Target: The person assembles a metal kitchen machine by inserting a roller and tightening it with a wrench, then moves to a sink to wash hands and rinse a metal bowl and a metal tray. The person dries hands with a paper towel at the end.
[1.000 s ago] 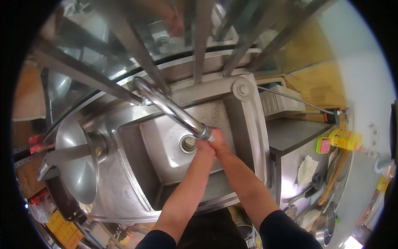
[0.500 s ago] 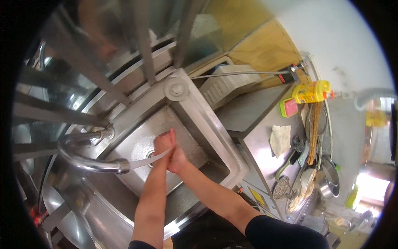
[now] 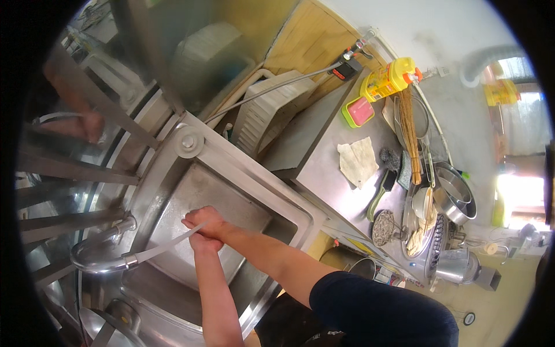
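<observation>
Two bare hands meet over the left-centre of the frame, inside the stainless sink (image 3: 193, 185). Right hand (image 3: 207, 220): lies above the left at the point of contact, fingers curled; whether it grips the left hand, cannot tell. Left hand (image 3: 206, 243): directly below, touching the right, mostly covered; finger state cannot be told.

Chrome faucet (image 3: 104, 266) curves at lower left of the frame. From its mouth a pale water stream (image 3: 167, 245) slants up and rightward to the joined hands. Dark sleeve (image 3: 381, 309) covers the right upper arm, bottom of frame.

Surroundings: round grey disc (image 3: 188, 142) on the sink's far corner, upper left of centre. Metal bars (image 3: 87, 172) cross the left side. White ribbed crate (image 3: 280, 104), upper centre. On the steel counter (image 3: 324, 173), right of centre: beige cloth (image 3: 358, 162), near it a pink-and-green block (image 3: 359, 111) just beside a yellow bottle (image 3: 386, 81) with an orange cap. Lower down, a green-handled brush (image 3: 378, 198). Metal pans (image 3: 454, 196) sit farther right, one inside another.
</observation>
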The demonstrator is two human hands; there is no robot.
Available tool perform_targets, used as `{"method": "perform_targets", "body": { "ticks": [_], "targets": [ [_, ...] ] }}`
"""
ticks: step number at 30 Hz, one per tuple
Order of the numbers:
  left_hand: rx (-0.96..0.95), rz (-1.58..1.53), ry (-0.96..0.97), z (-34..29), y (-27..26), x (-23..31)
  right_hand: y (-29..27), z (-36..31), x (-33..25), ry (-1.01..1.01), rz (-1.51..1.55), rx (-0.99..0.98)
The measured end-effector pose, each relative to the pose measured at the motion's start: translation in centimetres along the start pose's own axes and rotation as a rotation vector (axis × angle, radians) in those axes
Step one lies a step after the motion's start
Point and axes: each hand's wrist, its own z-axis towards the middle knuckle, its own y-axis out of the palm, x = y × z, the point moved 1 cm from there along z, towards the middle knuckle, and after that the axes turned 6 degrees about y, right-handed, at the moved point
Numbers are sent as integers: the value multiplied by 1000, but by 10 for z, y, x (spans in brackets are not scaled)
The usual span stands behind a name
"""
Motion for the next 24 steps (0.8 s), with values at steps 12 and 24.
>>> {"method": "perform_targets", "body": {
  "ticks": [12,24],
  "targets": [
    [-683,-73,179,101,6,1,38,-9,46,542,1391,223],
    [-519,-30,35,17,0,-7,-33,-24,-19,589,696,-271]
  ]
}}
